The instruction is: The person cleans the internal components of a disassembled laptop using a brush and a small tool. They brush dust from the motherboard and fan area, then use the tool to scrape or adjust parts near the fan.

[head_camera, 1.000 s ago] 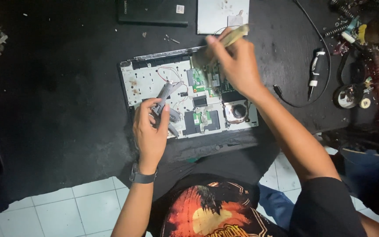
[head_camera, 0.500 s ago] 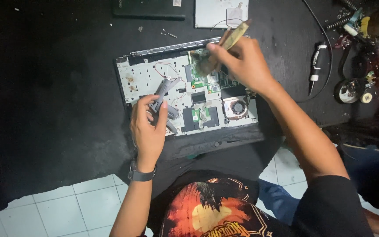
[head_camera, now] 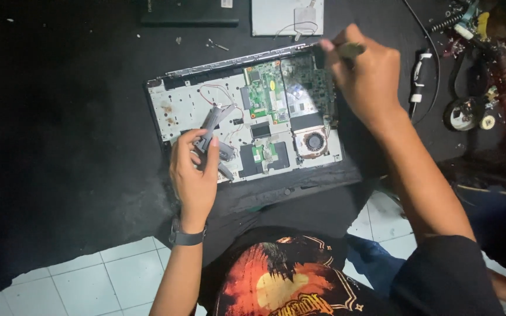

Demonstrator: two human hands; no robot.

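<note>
Black work mat (head_camera: pixel 77 117) over white floor tiles, seen from above; clutter of tools and springs at the far right edge.

Opened laptop chassis (head_camera: pixel 171 108) lies mid-mat, long axis running left to right, slightly rotated so the right end sits farther from the person. Inside: green circuit board (head_camera: pixel 267 90) in the upper middle, round cooling fan (head_camera: pixel 314 141) at the lower right corner.

Right hand (head_camera: pixel 367 73) is over the far right corner of the chassis, fist closed around a pale handle, probably a brush (head_camera: pixel 349 50). Only the handle stub shows past the thumb, pointing left toward the board; the working end is hidden, so I cannot tell whether it touches. This hand is the nearer one to the board, which lies just to its left.

Left hand (head_camera: pixel 194 175) at the near left edge, fingers pinching a grey hinge bracket (head_camera: pixel 211 126). Bracket's long axis slants up and right, away from the person.
</note>
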